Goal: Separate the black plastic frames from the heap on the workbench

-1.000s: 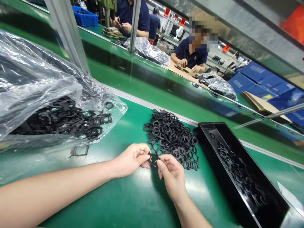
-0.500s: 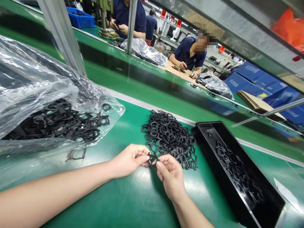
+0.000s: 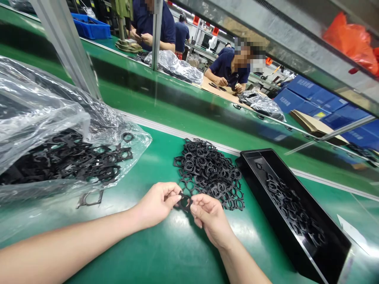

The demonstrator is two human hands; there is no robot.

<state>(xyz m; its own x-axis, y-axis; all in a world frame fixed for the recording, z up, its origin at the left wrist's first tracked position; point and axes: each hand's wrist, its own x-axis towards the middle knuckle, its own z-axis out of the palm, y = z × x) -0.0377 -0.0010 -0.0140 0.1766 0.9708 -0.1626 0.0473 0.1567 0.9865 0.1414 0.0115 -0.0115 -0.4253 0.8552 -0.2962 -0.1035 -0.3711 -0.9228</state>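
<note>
Between my two hands is a small black ring-shaped part [image 3: 185, 202], held above the green tabletop [image 3: 124, 252]. My left hand [image 3: 161, 203] pinches its left edge with thumb and fingertips. On its right edge, my right hand [image 3: 209, 215] grips it the same way. Just beyond my hands lies a heaped pile of similar black ring parts [image 3: 207, 167]. To the right stands a long black tray [image 3: 257, 193] with more black ring parts [image 3: 293, 205] inside. A clear plastic bag [image 3: 68, 106] at the left holds many black parts [image 3: 68, 157].
One loose black part [image 3: 91, 198] lies beside the bag. A white sheet [image 3: 353, 232] rests right of the tray. Metal posts [image 3: 66, 47] rise along the low green partition [image 3: 177, 102]. Beyond it, co-workers in dark blue shirts [image 3: 229, 65] handle parts near blue boxes [image 3: 302, 96].
The whole view has shifted slightly. The black part is turned so its ring opening shows more fully, still held by both hands. Across the partition, a co-worker's hand has lifted a little.
</note>
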